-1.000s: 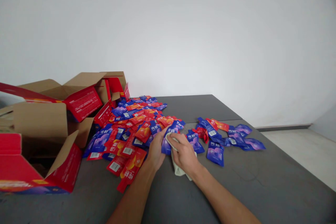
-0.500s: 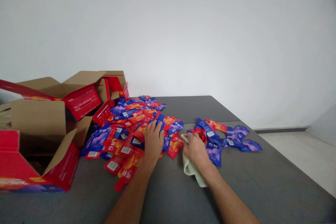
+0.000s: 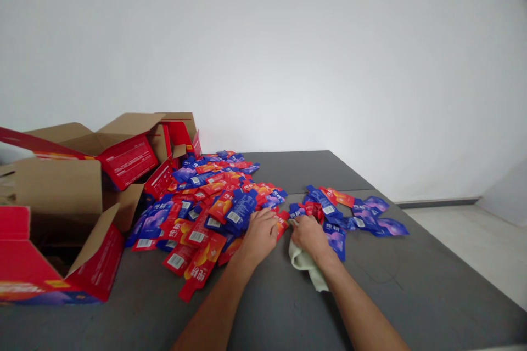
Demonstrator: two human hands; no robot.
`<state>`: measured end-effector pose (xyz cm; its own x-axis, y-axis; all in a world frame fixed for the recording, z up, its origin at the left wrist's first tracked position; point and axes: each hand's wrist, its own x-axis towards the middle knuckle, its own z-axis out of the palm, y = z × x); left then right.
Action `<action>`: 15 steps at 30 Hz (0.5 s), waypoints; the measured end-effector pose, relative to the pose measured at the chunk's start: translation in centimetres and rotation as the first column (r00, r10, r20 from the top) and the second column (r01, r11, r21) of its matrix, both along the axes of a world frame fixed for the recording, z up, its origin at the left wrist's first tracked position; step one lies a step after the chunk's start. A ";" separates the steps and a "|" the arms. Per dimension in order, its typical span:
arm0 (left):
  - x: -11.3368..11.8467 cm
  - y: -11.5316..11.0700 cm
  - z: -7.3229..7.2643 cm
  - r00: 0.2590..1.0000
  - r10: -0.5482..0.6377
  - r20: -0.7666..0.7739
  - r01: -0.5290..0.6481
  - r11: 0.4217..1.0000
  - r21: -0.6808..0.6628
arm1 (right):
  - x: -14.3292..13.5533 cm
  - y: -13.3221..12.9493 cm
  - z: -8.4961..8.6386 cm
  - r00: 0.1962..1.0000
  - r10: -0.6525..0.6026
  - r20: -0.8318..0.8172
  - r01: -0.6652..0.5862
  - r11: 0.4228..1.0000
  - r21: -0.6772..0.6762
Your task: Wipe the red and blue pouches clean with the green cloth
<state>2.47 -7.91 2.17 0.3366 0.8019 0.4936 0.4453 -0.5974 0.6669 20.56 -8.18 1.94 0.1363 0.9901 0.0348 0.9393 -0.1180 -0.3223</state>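
Observation:
Red and blue pouches (image 3: 197,237) lie in a large heap on the left half of the dark table. My left hand (image 3: 262,232) rests at the heap's right edge, fingers bent together over a red pouch (image 3: 282,221); whether it grips the pouch is hidden. My right hand (image 3: 308,234) is closed on a pale green cloth (image 3: 303,262), which hangs down along the wrist onto the table. Just beyond and right of that hand lies a smaller group of pouches (image 3: 335,237), mostly blue with a few red.
Open red cardboard boxes (image 3: 96,255) with raised brown flaps stand along the table's left side. More boxes (image 3: 129,159) are behind them. The dark table (image 3: 420,279) ends at a slanting right edge, beside a pale floor. A white wall rises behind.
My left hand has moved right and a little nearer, off the blue pouch, which now lies uncovered on the heap. My right hand has shifted slightly right and nearer with the cloth.

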 end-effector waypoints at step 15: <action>0.6 -0.4 1.2 0.773 0.044 0.633 0.264 0.885 -0.383 | -2.0 -0.9 3.8 0.769 0.363 -0.527 -0.152 0.903 0.401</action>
